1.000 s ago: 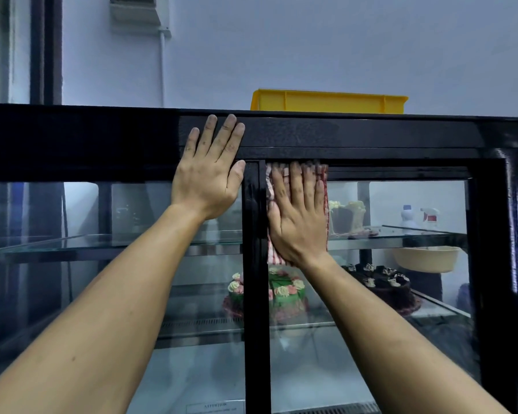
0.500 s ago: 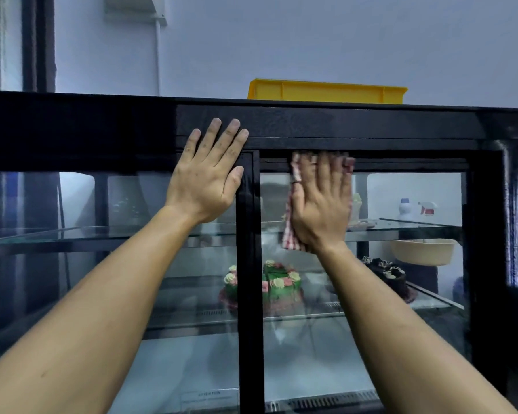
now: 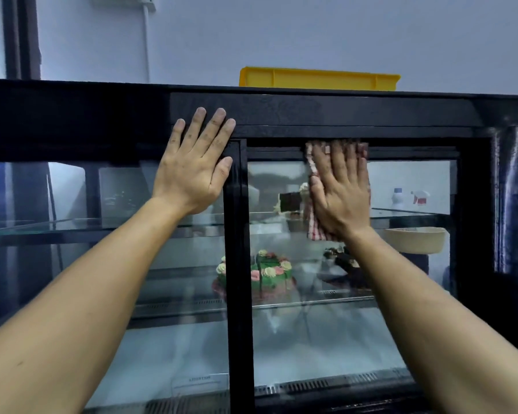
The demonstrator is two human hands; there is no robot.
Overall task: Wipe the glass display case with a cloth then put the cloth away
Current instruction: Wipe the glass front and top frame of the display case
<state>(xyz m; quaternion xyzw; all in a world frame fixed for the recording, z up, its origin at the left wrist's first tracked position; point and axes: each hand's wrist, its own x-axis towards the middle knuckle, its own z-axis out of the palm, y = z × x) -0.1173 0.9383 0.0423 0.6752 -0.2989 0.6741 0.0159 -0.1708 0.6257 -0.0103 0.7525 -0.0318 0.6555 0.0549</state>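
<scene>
Right hand, grip flat and open, is pressing the checked cloth against the display case glass just under its top frame; left hand is lying flat, fingers extended, beside the centre post.

red-checked cloth, black case frame, yellow tray

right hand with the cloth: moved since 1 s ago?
Yes. The right hand with the cloth has slid rightward along the glass, away from the black centre post.
</scene>
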